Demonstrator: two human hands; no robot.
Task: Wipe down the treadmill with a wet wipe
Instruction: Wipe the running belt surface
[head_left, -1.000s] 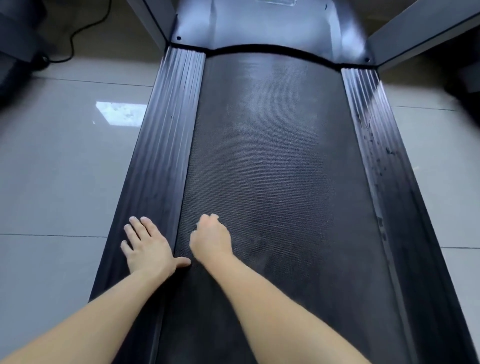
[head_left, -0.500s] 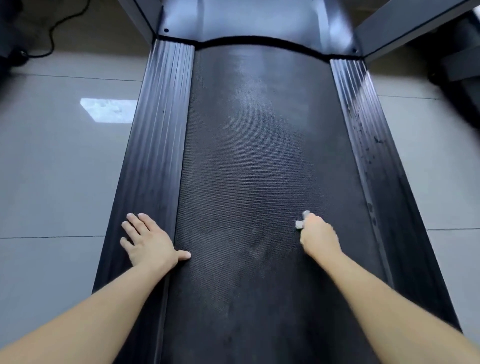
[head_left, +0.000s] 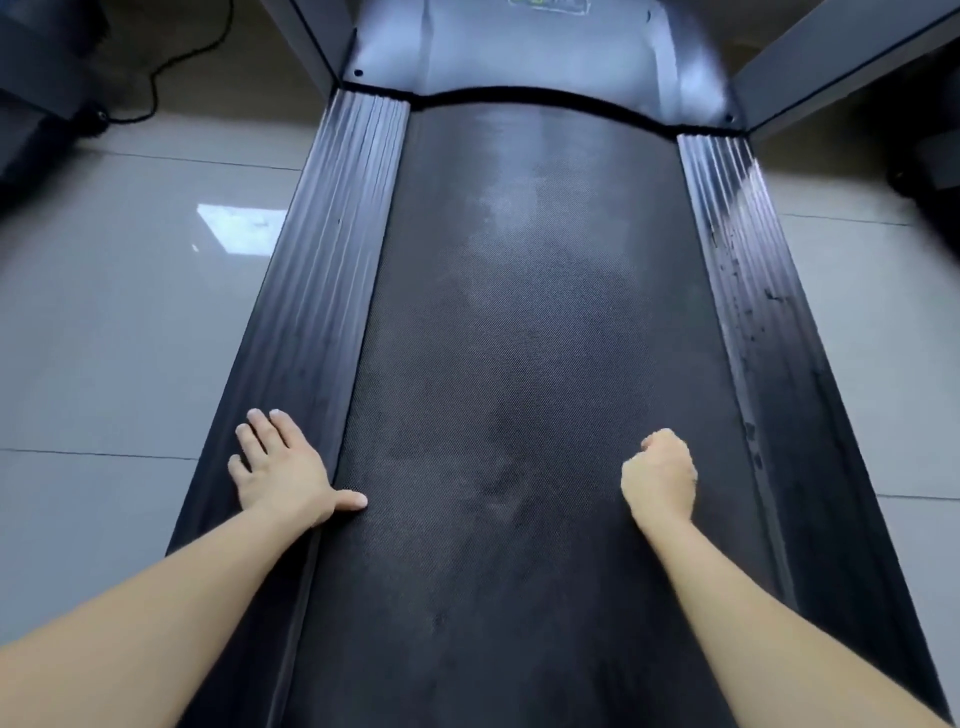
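Observation:
The treadmill's black textured belt runs away from me between two ribbed side rails. My left hand lies flat on the left rail, fingers spread, thumb tip resting on the belt's edge. Close to the right rail, my right hand presses on the belt with its fingers curled under. The wet wipe is hidden beneath that hand in this frame. Damp streaks show on the belt between and beyond my hands.
Dark specks dot the right rail's upper half. A grey motor cover closes the belt's far end, flanked by two slanted uprights. Grey floor tiles lie on both sides. A black cable runs at the far left.
My right hand has swept across the belt from beside my left hand to the right side. A white corner of the wipe showed half a second ago. My left hand has stayed put.

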